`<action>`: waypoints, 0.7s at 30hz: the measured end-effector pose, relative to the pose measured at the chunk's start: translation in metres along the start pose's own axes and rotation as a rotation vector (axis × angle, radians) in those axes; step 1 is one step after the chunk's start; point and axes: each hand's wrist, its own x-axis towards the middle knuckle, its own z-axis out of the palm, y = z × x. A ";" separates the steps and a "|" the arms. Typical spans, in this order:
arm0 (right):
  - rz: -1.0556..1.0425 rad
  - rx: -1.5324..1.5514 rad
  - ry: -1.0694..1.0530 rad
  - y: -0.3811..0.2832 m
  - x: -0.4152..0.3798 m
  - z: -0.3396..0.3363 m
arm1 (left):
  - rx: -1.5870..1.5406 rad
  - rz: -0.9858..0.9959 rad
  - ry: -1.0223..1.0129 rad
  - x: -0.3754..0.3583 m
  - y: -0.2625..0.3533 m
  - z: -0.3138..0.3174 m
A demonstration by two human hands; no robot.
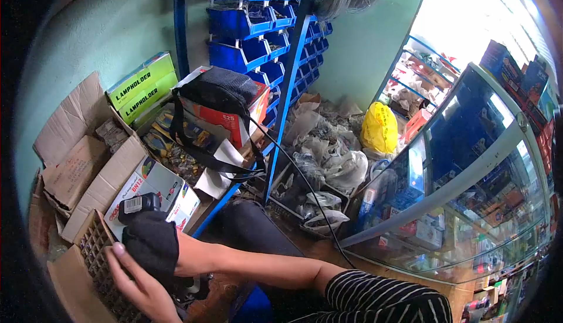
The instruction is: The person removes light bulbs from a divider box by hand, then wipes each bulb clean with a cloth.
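My right hand (151, 247) reaches in from the right, mostly hidden by a black cloth (146, 241) that hangs over it from the wrist on. At the cloth's upper end sits a black bottle-like object (139, 204) with a white barcode label. My fingers on that side do not show. Below and to the left, my left hand (138, 288) lies with outstretched fingers against a box with a cardboard grid divider (97, 250). No object shows in it.
A white printed carton (153, 188) and green lampholder boxes (141, 85) stand ahead. A black bag (217, 85) rests on an orange box (226, 123). Blue bins (240, 21) line the wall. Plastic bags (334, 159) fill the floor near a glass showcase (457, 176).
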 end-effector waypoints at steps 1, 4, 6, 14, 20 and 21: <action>0.119 0.235 -0.023 -0.002 -0.002 0.002 | -0.116 -0.121 0.027 0.000 0.005 0.000; 0.214 0.399 -0.049 -0.009 0.002 -0.008 | -0.107 -0.159 0.023 0.005 0.005 -0.006; 0.108 0.296 -0.011 -0.004 0.005 -0.010 | -0.092 -0.194 0.015 0.008 0.000 -0.008; 0.353 0.538 0.181 -0.005 -0.002 -0.001 | -0.169 -0.235 0.038 0.005 0.013 -0.003; 0.265 0.393 0.244 0.009 -0.007 0.011 | -0.016 -0.128 -0.021 0.006 -0.002 -0.006; 0.217 0.366 0.180 0.008 -0.003 0.006 | -0.001 -0.054 0.011 0.008 -0.007 -0.006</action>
